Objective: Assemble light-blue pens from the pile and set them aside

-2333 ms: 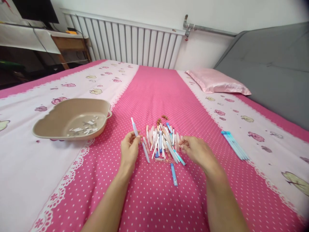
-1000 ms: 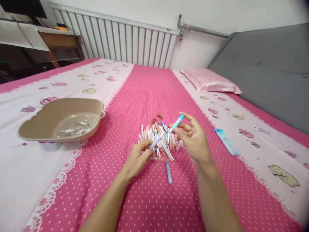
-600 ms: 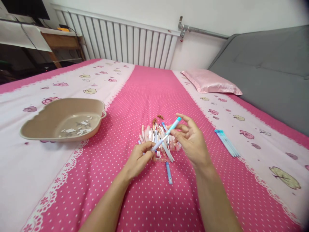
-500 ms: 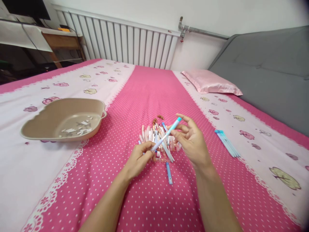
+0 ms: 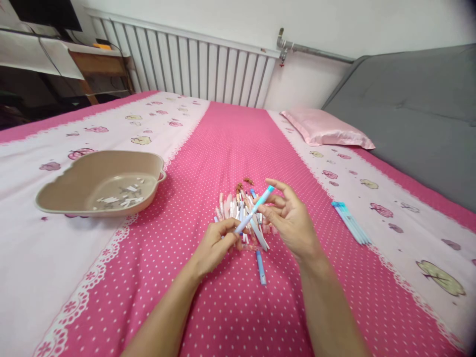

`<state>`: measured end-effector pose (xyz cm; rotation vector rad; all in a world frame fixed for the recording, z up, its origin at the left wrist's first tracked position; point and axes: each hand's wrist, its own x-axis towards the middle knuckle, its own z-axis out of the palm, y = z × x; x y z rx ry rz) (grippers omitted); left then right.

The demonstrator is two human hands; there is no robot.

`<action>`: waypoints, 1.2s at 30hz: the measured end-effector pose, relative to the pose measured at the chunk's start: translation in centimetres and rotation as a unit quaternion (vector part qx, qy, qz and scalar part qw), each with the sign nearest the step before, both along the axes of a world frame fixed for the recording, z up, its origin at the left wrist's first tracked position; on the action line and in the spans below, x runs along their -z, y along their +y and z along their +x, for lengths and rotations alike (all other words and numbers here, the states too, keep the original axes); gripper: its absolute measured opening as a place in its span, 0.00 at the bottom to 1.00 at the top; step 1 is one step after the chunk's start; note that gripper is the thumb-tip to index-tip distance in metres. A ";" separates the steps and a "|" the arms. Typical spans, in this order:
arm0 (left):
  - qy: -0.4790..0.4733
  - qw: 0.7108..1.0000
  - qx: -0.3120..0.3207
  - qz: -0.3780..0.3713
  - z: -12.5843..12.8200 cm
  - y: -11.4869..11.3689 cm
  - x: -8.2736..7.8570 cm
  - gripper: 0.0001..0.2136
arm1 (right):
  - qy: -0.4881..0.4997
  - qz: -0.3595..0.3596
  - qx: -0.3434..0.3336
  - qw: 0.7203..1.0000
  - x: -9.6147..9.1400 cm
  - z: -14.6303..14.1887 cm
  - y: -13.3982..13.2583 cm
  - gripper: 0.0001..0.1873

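Between my two hands is a slim pen with a pale lavender barrel and a turquoise end (image 5: 265,196), slanting up to the right. My left hand (image 5: 217,243) pinches its lower barrel. Closed on the turquoise end are the thumb and fingers of my right hand (image 5: 288,218), its index finger raised. Below and behind the pen lies a loose pile of pen parts (image 5: 226,203), pink, white and blue, partly hidden by my hands. A short blue pen part (image 5: 261,267) rests alone in front of the pile.
On the left stands a beige basin (image 5: 100,171) with small white and grey pieces inside. Several turquoise-topped pens (image 5: 351,223) lie side by side on the right. Small brown pieces (image 5: 248,181) sit behind the pile. Farther back are a pink pillow (image 5: 327,128) and a grey headboard (image 5: 409,104).
My right hand has moved down and left toward my left hand, bringing the turquoise end with it. Less length of pen shows between the hands. My left hand stays nearly in place.
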<state>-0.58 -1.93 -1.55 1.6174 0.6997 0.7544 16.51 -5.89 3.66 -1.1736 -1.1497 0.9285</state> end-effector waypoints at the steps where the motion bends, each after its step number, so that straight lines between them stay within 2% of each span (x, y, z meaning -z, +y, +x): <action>1: -0.003 1.000 0.001 -0.002 0.0 0.0 0.0 0.07 | 0.001 -0.003 -0.002 1.000 0.0 0.0 0.0 0.30; 25: -0.045 0.999 0.024 -0.017 0.0 0.2 0.8 0.08 | 0.007 -0.031 -0.029 0.999 0.1 -0.6 0.1 0.32; 36: -0.050 0.997 0.031 -0.057 0.2 0.0 0.3 0.07 | 0.021 -0.031 -0.040 0.999 0.3 -0.6 0.1 0.30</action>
